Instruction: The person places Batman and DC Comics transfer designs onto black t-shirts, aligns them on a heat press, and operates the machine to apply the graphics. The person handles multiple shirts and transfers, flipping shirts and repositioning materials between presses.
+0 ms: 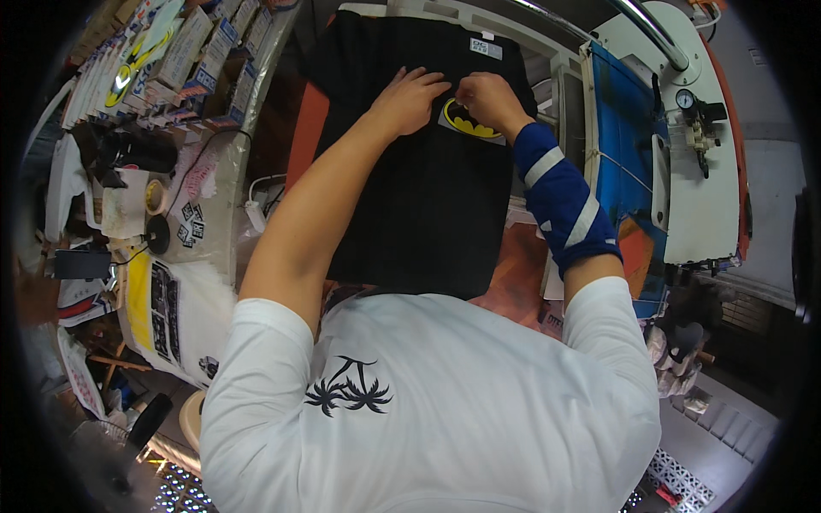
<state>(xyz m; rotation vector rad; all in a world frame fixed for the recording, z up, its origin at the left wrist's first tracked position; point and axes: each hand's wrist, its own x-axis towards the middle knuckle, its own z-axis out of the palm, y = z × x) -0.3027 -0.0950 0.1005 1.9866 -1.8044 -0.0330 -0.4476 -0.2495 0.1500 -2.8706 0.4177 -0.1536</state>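
Observation:
A black T-shirt [419,205] lies flat on an orange press platen [301,137] in front of me. A yellow and black oval transfer emblem [469,126] sits on its chest. My left hand [409,98] rests flat on the shirt just left of the emblem, fingers stretched. My right hand [489,98] pinches the emblem's upper edge with bent fingers. A blue sleeve with white stripes [563,201] covers my right forearm. A white label [485,48] shows at the shirt's collar.
A cluttered table [214,171] on the left holds printed transfer sheets [171,51], a tape roll [156,197], cables and white printed cloth [167,312]. On the right stand a blue panel [624,145] and a white machine with a gauge [687,100].

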